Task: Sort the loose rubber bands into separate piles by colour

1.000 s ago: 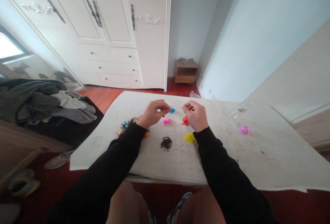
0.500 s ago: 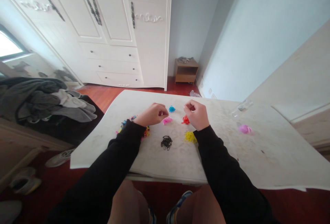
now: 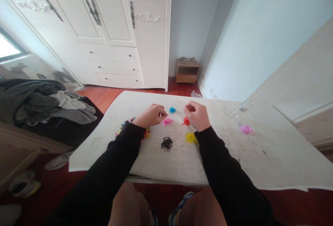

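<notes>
My left hand is pinched, its fingertips just above the pink rubber bands; anything in the pinch is too small to make out. My right hand is curled closed beside the red rubber bands, and whatever it may hold is hidden. Small blue bands lie between and beyond the hands. Nearer me are a heap of black bands and one of yellow bands, by my right cuff. Mixed coloured bands are partly covered by my left wrist and sleeve.
The white table also carries a pink bundle and a clear plastic container on the right. Dark and grey clothes are heaped at the left. A white wardrobe and small wooden cabinet stand beyond.
The whole view has shifted slightly. My left fingertips have altered their pinch a little near the pink bands; my right hand stays curled by the red ones. The heaps look the same.
</notes>
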`<state>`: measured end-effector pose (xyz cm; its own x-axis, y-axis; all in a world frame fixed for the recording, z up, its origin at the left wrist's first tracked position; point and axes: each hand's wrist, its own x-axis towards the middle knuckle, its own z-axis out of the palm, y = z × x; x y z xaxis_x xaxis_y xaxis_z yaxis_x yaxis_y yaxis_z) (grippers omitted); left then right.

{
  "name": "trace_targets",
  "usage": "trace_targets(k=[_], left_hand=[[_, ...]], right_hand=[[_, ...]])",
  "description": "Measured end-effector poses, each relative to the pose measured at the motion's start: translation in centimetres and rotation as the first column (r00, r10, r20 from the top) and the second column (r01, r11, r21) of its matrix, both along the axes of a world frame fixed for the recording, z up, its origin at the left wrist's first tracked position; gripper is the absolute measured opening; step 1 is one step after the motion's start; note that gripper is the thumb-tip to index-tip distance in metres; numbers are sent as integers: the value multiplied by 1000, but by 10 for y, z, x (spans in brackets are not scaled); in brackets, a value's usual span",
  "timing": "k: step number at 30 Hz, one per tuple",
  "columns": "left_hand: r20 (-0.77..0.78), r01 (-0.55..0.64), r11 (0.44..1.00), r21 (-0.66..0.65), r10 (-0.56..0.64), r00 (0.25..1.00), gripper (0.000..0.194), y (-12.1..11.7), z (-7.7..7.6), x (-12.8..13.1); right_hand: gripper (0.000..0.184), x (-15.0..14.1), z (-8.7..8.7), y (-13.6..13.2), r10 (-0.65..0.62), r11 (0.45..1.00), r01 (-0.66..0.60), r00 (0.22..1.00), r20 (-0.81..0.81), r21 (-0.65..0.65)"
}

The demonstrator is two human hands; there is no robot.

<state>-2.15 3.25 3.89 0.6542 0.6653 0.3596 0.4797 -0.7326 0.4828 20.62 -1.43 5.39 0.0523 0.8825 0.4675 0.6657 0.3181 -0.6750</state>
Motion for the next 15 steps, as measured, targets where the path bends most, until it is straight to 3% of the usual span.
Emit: trace_targets(k=[7, 15], left_hand=[[-32, -40, 999, -6, 39, 999, 17, 1, -1, -2], [-36, 46, 998, -42, -48, 998, 15, 1, 0, -3]], right_hand=[[13, 0, 0, 0, 3, 1000, -3, 1000, -4, -18], [14, 0, 0, 0, 14, 1000, -13, 1000, 3, -15]])
